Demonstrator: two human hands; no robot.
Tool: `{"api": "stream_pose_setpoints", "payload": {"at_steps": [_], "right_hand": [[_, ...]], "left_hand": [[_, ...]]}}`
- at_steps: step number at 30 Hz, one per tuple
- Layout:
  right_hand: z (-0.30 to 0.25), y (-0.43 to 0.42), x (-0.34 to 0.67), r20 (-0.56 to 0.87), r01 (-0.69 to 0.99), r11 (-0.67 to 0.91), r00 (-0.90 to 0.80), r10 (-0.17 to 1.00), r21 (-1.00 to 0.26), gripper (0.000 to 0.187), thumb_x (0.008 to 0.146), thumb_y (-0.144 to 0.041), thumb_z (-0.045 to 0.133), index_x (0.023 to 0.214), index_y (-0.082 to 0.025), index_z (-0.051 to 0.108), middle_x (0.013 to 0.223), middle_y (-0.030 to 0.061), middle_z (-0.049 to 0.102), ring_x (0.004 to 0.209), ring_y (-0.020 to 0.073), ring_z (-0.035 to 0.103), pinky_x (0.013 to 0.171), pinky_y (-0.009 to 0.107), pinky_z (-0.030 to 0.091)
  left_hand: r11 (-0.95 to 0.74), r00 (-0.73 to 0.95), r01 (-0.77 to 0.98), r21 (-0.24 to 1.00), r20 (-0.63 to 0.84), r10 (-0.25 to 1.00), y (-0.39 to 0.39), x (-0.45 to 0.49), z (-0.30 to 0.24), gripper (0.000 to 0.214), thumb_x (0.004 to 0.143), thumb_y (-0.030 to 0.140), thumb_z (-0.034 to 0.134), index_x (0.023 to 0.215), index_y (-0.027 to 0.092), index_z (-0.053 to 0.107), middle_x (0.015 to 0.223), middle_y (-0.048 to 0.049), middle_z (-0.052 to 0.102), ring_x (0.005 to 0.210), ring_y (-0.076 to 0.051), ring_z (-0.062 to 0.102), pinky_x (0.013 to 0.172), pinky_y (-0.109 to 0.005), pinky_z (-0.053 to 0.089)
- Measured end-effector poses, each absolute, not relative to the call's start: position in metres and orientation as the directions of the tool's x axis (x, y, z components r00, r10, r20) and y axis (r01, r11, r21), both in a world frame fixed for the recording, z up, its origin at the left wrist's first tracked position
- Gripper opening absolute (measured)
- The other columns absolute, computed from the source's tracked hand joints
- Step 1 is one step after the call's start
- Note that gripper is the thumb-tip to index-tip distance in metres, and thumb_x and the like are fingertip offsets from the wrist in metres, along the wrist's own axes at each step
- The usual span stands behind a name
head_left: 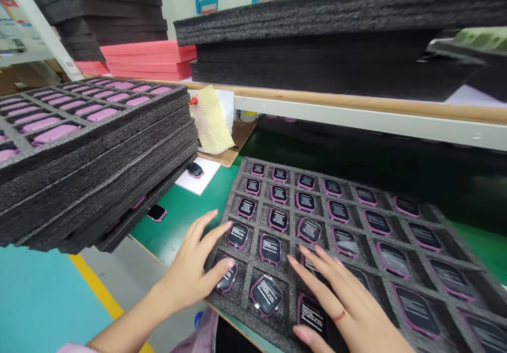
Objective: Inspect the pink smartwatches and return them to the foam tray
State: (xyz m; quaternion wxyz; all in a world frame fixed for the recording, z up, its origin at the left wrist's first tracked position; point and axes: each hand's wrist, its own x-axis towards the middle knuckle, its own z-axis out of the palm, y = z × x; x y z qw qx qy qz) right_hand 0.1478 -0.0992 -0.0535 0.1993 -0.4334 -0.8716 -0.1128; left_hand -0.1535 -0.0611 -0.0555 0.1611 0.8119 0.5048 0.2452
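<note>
A black foam tray (247,258) lies on the green worktop, its pockets holding rows of pink-framed smartwatch bodies with small white text on their dark screens. My left hand (194,263) is open at the tray's left edge. Its thumb tip overlaps a watch (227,278) in the near left corner, and its index fingertip is beside another watch (238,235). My right hand (348,303) is open over the near middle of the tray, fingers stretched, partly covering a watch (311,315) and others. Whether its fingertips touch them I cannot tell.
Stacked foam trays (99,147) with pink parts overhang the worktop (186,205) at left. A loose watch (157,212) lies below them; another watch (195,170) rests on a white card (204,176). A shelf edge (356,115) crosses behind the tray, carrying black foam (317,52).
</note>
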Motion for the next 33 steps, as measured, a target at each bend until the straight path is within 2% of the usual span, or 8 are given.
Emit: {"api": "stream_pose_setpoints", "payload": {"at_steps": [5,10,13,17,24,28,33], "right_hand": [[-0.044,-0.053,0.146,0.39,0.84,0.541,-0.509,0.767,0.031,0.058,0.101,-0.052,0.043,0.147,-0.018,0.051,0.149,0.0188,0.054,0.138,0.042,0.05,0.096,0.065,0.057],[-0.05,-0.032,0.142,0.326,0.839,0.545,-0.517,0.791,0.009,0.058,0.099,-0.054,0.046,0.145,-0.02,0.056,0.152,0.0188,0.05,0.139,0.0443,0.048,0.1,0.068,0.052],[-0.05,-0.03,0.143,0.303,0.833,0.553,-0.521,0.798,-0.025,0.059,0.099,-0.055,0.048,0.147,-0.022,0.053,0.154,0.016,0.049,0.141,0.0433,0.045,0.101,0.068,0.052],[-0.042,-0.035,0.155,0.342,0.83,0.556,-0.509,0.79,-0.05,0.063,0.1,-0.049,0.047,0.154,-0.019,0.039,0.157,0.0153,0.044,0.144,0.0388,0.043,0.103,0.067,0.05],[-0.042,-0.049,0.19,0.39,0.848,0.529,-0.495,0.777,0.023,0.064,0.1,-0.047,0.043,0.156,-0.017,0.034,0.155,0.0161,0.047,0.139,0.0407,0.05,0.092,0.064,0.06],[-0.044,-0.052,0.207,0.398,0.863,0.503,-0.475,0.785,0.039,0.061,0.1,-0.045,0.043,0.154,-0.015,0.037,0.154,0.0165,0.047,0.141,0.0406,0.047,0.095,0.066,0.058],[-0.046,-0.056,0.223,0.405,0.876,0.48,-0.453,0.794,0.038,0.053,0.098,-0.041,0.05,0.145,-0.017,0.048,0.155,0.0167,0.046,0.142,0.0415,0.043,0.097,0.07,0.053]], "left_hand": [[-0.399,0.419,0.814,0.422,0.05,0.907,-0.022,-0.134,-0.041,0.063,0.101,0.06,0.041,0.155,0.027,0.038,0.168,-0.0169,0.014,0.155,-0.038,0.009,0.121,-0.064,0.023],[-0.396,0.431,0.837,0.377,-0.007,0.902,-0.009,-0.126,-0.038,0.063,0.101,0.061,0.039,0.155,0.028,0.039,0.168,-0.0185,0.011,0.155,-0.039,0.005,0.122,-0.063,0.02],[-0.391,0.426,0.84,0.377,-0.008,0.905,-0.009,-0.126,-0.038,0.062,0.101,0.06,0.04,0.154,0.027,0.04,0.168,-0.0181,0.01,0.155,-0.04,0.006,0.122,-0.064,0.021],[-0.397,0.416,0.837,0.377,0.034,0.909,-0.01,-0.127,-0.037,0.066,0.101,0.059,0.041,0.156,0.024,0.035,0.168,-0.0168,0.013,0.155,-0.038,0.01,0.122,-0.063,0.024],[-0.401,0.435,0.841,0.364,-0.014,0.9,-0.011,-0.124,-0.03,0.068,0.101,0.061,0.039,0.156,0.022,0.035,0.168,-0.0171,0.014,0.155,-0.038,0.009,0.12,-0.065,0.024],[-0.456,0.524,0.795,0.399,-0.074,0.848,-0.011,-0.11,-0.022,0.07,0.099,0.063,0.043,0.157,0.026,0.032,0.169,-0.0145,0.008,0.155,-0.038,0.005,0.119,-0.067,0.023],[-0.59,0.699,0.68,0.436,-0.141,0.701,-0.001,-0.079,-0.015,0.075,0.096,0.064,0.051,0.158,0.028,0.029,0.169,-0.016,0.002,0.154,-0.039,-0.004,0.12,-0.068,0.017]]}}
